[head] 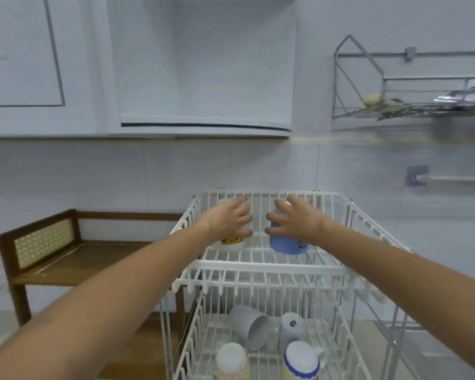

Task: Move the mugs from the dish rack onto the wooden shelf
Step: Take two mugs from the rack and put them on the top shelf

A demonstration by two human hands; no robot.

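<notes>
Both hands in dish rack (pixel 269 266) top tier. Left hand (pixel 228 220) fingers spread over inverted white mug (pixel 231 241), right hand (pixel 294 222) around blue mug (pixel 287 244), neither clenched yet; prob. a two-at-once lift. Wooden shelf (pixel 74 259) left of rack, bare.

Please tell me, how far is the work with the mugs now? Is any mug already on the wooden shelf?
Done: nothing that shows; the visible top of the wooden shelf holds no mug. In hand: the left hand is on the white mug and the right hand on the blue mug, both upside down on the dish rack's upper tier. Left: these two, plus four cups on the lower tier.
</notes>
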